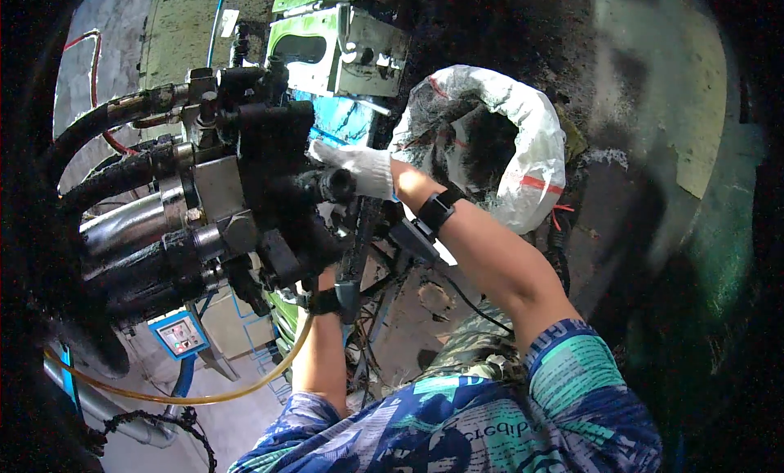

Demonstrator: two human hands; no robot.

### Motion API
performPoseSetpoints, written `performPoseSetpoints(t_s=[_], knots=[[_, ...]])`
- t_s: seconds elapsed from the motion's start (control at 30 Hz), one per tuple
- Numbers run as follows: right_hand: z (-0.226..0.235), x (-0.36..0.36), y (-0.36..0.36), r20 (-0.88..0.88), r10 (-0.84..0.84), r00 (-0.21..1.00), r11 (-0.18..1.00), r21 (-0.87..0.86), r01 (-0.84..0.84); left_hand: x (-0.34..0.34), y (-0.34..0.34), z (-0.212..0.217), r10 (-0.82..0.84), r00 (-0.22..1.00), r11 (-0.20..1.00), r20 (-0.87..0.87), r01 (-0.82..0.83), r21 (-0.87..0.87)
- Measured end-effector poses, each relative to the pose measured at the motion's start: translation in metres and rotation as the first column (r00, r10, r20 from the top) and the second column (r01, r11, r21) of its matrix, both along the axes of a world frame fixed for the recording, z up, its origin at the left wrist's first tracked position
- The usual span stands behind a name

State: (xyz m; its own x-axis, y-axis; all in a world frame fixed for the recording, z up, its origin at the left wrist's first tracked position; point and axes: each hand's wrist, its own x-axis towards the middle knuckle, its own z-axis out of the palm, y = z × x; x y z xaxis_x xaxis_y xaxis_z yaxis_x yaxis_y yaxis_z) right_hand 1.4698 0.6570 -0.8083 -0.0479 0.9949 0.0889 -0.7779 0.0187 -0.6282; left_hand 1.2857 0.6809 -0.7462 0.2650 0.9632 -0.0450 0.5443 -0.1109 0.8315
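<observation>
A large black greasy machine head (278,171) with thick hoses and metal cylinders fills the left side. My right hand (363,164), in a whitish knit glove, reaches in from the right against its side, just behind a round black fitting (336,184). One gloved digit shows at the upper left; the other fingers are hidden, so their grip cannot be made out. My left forearm (320,354) rises from below with a dark band at the wrist. The left hand is covered by the machine. A black band with a dark device (437,211) sits on my right wrist.
A white sack (543,150) with a rolled rim stands open at the right, dark inside. Behind the machine is a green and metal housing (327,52). A yellowish hose (204,398) loops across the lower left near a blue-framed control panel (180,334). Cables hang by my arms.
</observation>
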Motion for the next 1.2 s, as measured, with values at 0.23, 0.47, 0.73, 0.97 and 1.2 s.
performPoseSetpoints(t_s=[0.23,0.47,0.73,0.97,1.2], knots=[[-0.012,-0.021,-0.019,0.371,-0.494,0.786,0.869,0.175,0.464,0.061,-0.020,0.002,0.122,0.900,0.988,0.419,-0.069,-0.138],[-0.005,-0.016,-0.025,0.314,-0.517,0.796,0.853,0.272,0.446,0.072,-0.042,0.010,0.091,0.924,0.992,0.372,-0.051,-0.117],[-0.013,-0.015,-0.003,0.056,-0.232,0.971,0.962,0.158,0.221,-0.007,0.005,-0.021,-0.050,0.975,0.996,0.218,0.064,-0.058],[-0.002,-0.017,-0.002,-0.118,0.051,0.992,0.981,-0.178,-0.072,-0.003,0.016,-0.018,-0.088,0.992,0.992,0.085,0.079,0.094],[-0.016,-0.027,-0.029,0.301,-0.671,0.678,0.738,0.184,0.649,0.043,-0.017,-0.016,0.058,0.916,0.990,0.398,-0.002,-0.138]])
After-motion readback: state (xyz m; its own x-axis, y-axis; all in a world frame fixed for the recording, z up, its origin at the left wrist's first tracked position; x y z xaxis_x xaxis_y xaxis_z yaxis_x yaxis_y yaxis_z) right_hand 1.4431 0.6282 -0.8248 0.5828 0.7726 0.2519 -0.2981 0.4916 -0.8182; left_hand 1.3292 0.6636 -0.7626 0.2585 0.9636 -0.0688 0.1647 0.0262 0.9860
